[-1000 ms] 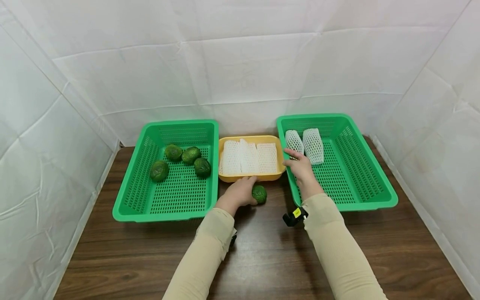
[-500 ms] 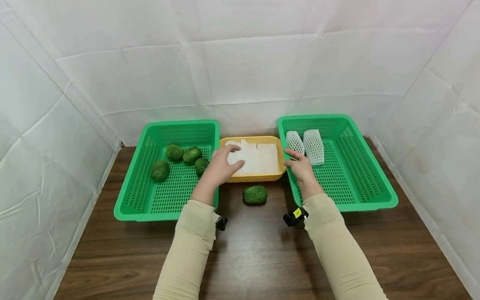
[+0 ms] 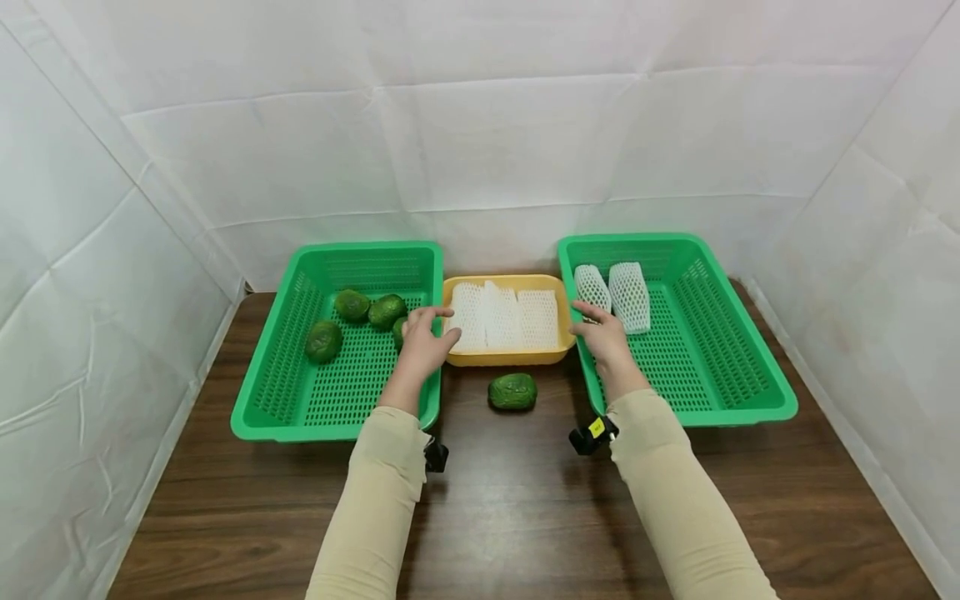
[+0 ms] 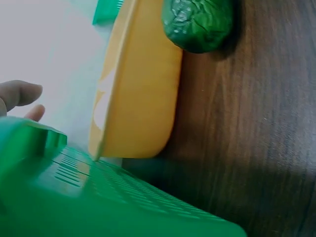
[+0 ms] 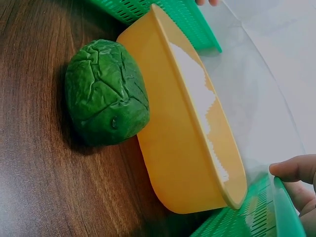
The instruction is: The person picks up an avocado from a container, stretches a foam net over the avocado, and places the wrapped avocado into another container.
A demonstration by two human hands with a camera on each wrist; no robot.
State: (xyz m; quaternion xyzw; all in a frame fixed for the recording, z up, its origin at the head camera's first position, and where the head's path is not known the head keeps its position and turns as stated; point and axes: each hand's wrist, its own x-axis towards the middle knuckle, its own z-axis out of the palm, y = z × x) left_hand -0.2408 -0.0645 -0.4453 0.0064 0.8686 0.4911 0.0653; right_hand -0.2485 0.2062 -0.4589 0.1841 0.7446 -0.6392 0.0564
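My left hand [image 3: 423, 343], thumb and fingers apart, is over the inner rim of the left green basket [image 3: 247, 408]. It overlaps one of several dark green avocados in there, such as the avocado [image 3: 324, 342] at the left. My right hand [image 3: 604, 343] is at the near rim of the right green basket [image 3: 757, 367], fingers loosely spread and pointing left. A single wrinkled avocado [image 3: 513, 392] lies on its side on the table between my hands. It also shows large in the right wrist view, the avocado [image 5: 106, 94] close beside the yellow tray [image 5: 173, 148].
The yellow tray [image 3: 510, 358] stands between the baskets, with flat white foam net sleeves [image 3: 502, 317] side by side in it. Two pieces in white foam nets [image 3: 628, 297] lie in the right basket. White sheeting [image 3: 510, 142] rises behind the dark wooden table [image 3: 495, 517].
My left hand has let go of the avocado on the table and moved left, past the yellow tray, to the left basket's rim. My right hand has stayed in place.
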